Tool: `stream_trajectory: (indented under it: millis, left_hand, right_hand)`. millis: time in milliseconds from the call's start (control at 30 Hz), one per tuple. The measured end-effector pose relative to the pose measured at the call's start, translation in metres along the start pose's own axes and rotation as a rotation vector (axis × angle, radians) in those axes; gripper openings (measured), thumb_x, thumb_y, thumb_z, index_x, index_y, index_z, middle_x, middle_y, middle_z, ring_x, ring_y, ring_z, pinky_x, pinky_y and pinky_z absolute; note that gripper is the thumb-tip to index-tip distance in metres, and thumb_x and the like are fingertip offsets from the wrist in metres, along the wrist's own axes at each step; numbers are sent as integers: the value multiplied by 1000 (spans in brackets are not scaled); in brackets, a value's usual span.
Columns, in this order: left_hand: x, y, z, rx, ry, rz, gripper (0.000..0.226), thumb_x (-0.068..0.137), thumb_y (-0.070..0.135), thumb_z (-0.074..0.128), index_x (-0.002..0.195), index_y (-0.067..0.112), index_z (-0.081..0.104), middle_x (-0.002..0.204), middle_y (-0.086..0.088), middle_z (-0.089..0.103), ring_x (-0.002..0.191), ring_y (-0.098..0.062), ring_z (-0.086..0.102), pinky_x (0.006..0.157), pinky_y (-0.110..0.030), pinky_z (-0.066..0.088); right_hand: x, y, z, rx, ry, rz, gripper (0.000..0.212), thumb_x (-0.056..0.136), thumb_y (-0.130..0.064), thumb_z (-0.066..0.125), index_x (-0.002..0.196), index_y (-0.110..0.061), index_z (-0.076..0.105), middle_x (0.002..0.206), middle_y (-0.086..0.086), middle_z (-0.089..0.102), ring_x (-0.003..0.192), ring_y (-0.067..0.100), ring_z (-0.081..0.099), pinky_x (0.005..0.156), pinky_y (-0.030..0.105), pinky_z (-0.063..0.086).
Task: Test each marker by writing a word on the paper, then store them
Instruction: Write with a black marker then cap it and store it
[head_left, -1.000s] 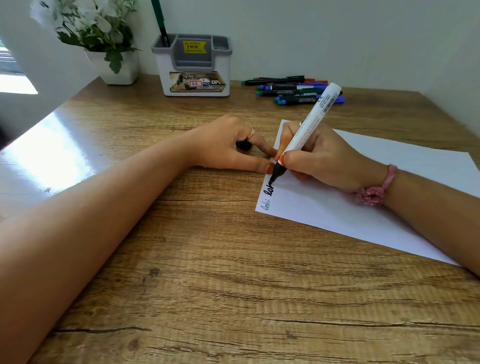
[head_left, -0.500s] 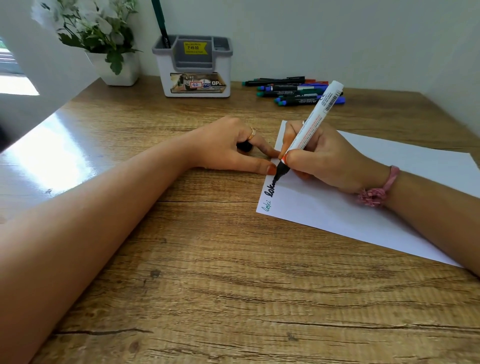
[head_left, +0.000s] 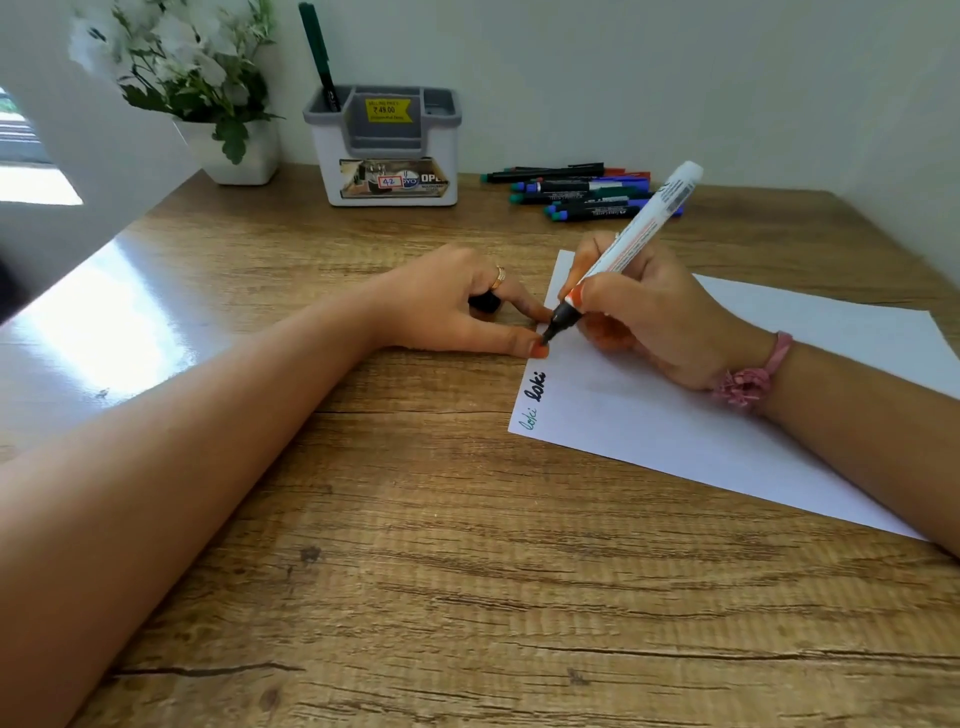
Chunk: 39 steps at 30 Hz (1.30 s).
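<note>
wooden desk (head_left: 415, 519) | right hand (head_left: 649, 317) grips marker (head_left: 634, 239) | left hand (head_left: 457, 306) curled round cap (head_left: 485, 302)

black cap (head_left: 485, 303) half hidden under left hand (head_left: 447, 306)

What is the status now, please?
Right hand grips white marker, tip at paper. Left hand holds black cap. Nothing in the way.

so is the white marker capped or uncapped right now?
Uncapped. The white marker in the right hand shows its bare black tip at the paper; the left hand holds a black cap.
</note>
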<state>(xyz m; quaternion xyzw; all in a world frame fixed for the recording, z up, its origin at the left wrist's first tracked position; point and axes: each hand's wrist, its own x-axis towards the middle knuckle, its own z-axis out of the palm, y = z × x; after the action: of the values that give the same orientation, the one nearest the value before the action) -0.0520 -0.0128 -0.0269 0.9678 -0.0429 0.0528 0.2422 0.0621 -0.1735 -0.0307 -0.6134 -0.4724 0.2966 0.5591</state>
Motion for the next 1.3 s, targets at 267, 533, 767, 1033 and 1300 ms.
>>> stream_trajectory:
  millis: [267, 533, 767, 1033, 1300]
  left_hand:
    - [-4, -5, 2, -100, 266, -76, 59, 80, 50, 64, 131, 27, 42, 68, 13, 45, 60, 4, 48, 54, -11, 34]
    - [-7, -6, 1, -139, 368, -101, 32, 91, 22, 44, 121, 34, 48, 100, 15, 54, 91, 7, 49, 72, -5, 35]
    - [-5, -9, 1, -102, 382, -60, 37, 96, 17, 47, 134, 20, 47, 98, 16, 45, 90, 11, 46, 75, -2, 34]
    - [-4, -13, 2, -84, 433, 2, 52, 93, 13, 54, 141, 21, 36, 101, 12, 42, 91, 7, 43, 84, -3, 35]
    - [-4, -6, 2, -303, 436, -55, 56, 87, 6, 61, 133, 27, 39, 105, 8, 54, 101, 2, 56, 84, -9, 45]
  right_hand:
    - [7, -20, -21, 158, 141, -91, 14, 74, -10, 50, 76, -18, 61, 56, -8, 50, 51, 6, 40, 46, 19, 29]
    - [4, -20, -28, 18, 70, -70, 16, 80, -20, 50, 90, -16, 61, 83, 7, 73, 64, 11, 56, 54, 20, 40]
    - [3, -18, -28, -66, 221, -74, 7, 88, -8, 60, 82, -11, 57, 83, 9, 75, 55, 9, 53, 51, 22, 38]
    - [4, -17, -32, -26, 322, -76, 7, 85, -7, 64, 81, -12, 64, 69, 5, 72, 50, 6, 52, 47, 16, 39]
    - [4, -13, -32, -124, 253, -113, 12, 78, -11, 72, 90, -11, 69, 79, 11, 72, 61, 8, 58, 51, 16, 45]
